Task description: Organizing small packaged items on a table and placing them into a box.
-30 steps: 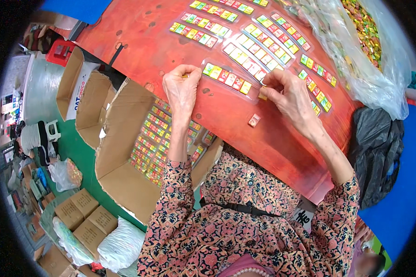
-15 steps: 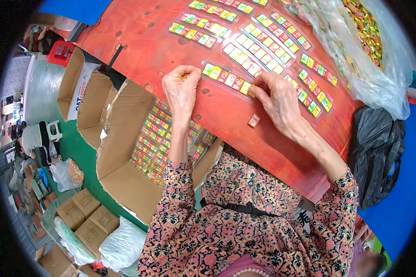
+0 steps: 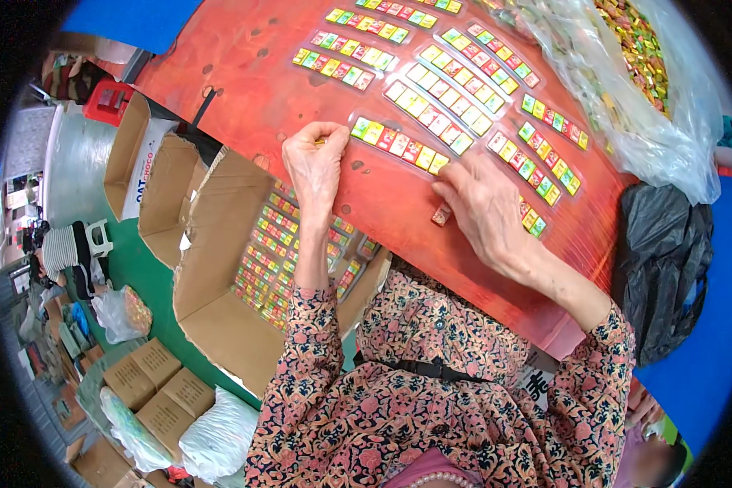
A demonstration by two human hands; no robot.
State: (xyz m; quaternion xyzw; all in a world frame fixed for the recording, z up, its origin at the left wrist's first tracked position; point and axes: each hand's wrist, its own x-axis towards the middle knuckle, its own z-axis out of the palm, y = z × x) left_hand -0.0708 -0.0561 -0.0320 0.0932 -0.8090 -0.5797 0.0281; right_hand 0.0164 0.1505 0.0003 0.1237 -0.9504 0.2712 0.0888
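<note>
My left hand (image 3: 313,167) is closed in a pinch over the red table, with a bit of a small yellow-wrapped piece showing between thumb and forefinger. Just right of it lies a clear plastic tray (image 3: 398,145) filled with a row of green, yellow, red and white wrapped pieces. Past the tray's right end, my right hand (image 3: 486,207) hovers with fingers bent and slightly apart, and nothing shows in them. One loose small wrapped piece (image 3: 441,214) rests on the table beside its thumb.
Several filled trays (image 3: 435,106) lie across the red table (image 3: 252,89). A clear bag of wrapped pieces (image 3: 634,57) sits at the far right, above a black plastic bag (image 3: 663,268). Left of my lap, an open cardboard box (image 3: 220,325) holds rows of filled trays.
My right hand has drawn back from the tray's right end, toward the loose piece on the table. The left hand keeps its pinch, almost in place.
</note>
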